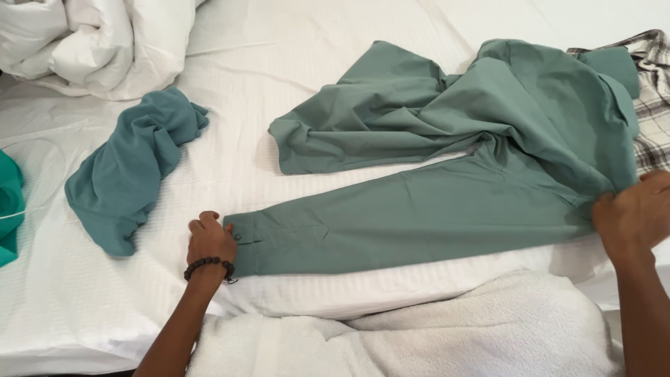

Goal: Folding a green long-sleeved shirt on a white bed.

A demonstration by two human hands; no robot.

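Lying at far left: a teal cloth (8, 209) at the edge, a white duvet (91, 42) bunched far back, a crumpled blue-green garment (129, 174) on the bed (293, 70). Pinning the buttoned cuff (244, 241) flat with the left hand (209, 241), fingers curled over the end, a bead bracelet (208, 264) on the wrist. Stretching one sleeve of the green shirt (433, 209) straight across the near bed, smoothed; other sleeve and body bunching beyond, not yet flattened. Pinching the shirt near the shoulder seam with the right hand (631, 216), fingers closed on fabric. Resting near: a white towel (419, 335). Peeking out far right: a plaid garment (652, 91) under the shirt.
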